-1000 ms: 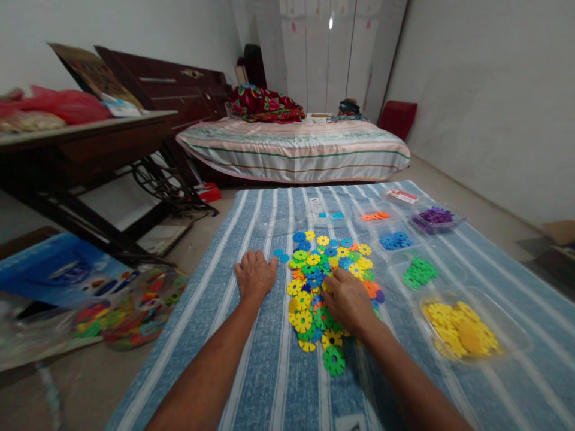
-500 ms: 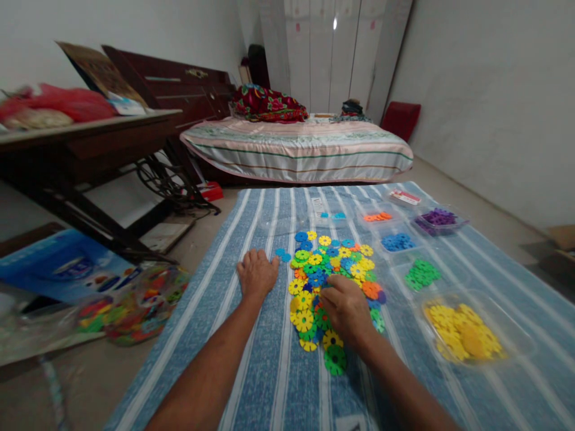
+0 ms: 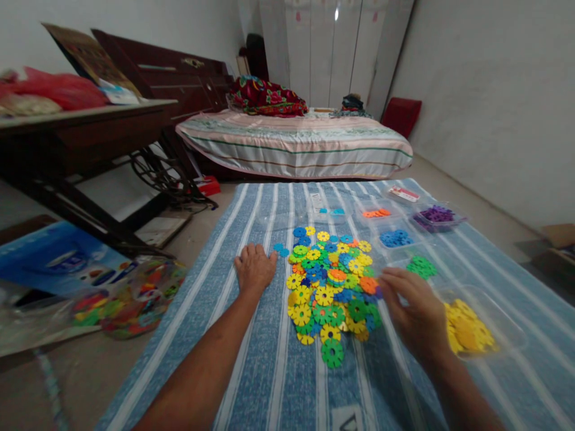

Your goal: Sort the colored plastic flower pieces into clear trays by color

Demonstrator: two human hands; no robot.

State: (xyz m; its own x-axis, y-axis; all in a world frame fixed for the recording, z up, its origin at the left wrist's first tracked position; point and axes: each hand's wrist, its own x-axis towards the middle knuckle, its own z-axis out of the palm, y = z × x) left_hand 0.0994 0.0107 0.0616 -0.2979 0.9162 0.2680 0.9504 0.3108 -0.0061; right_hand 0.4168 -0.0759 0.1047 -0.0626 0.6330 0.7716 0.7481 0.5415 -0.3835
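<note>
The right hand (image 3: pixel 415 314), fingers curled with nothing clearly seen in them, hovers between the heap of multicoloured plastic snowflake discs (image 3: pixel 332 284) at frame centre and the clear plastic tray of yellow discs (image 3: pixel 469 332) at lower right; the left hand (image 3: pixel 254 267) lies open and flat on the blue striped mat (image 3: pixel 269 371), just left of the heap.

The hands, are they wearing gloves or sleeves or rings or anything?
No. The left hand and right hand are both bare, with no gloves. Both forearms are uncovered too: no sleeves, watch or bracelet show. I can't make out any rings.
</note>
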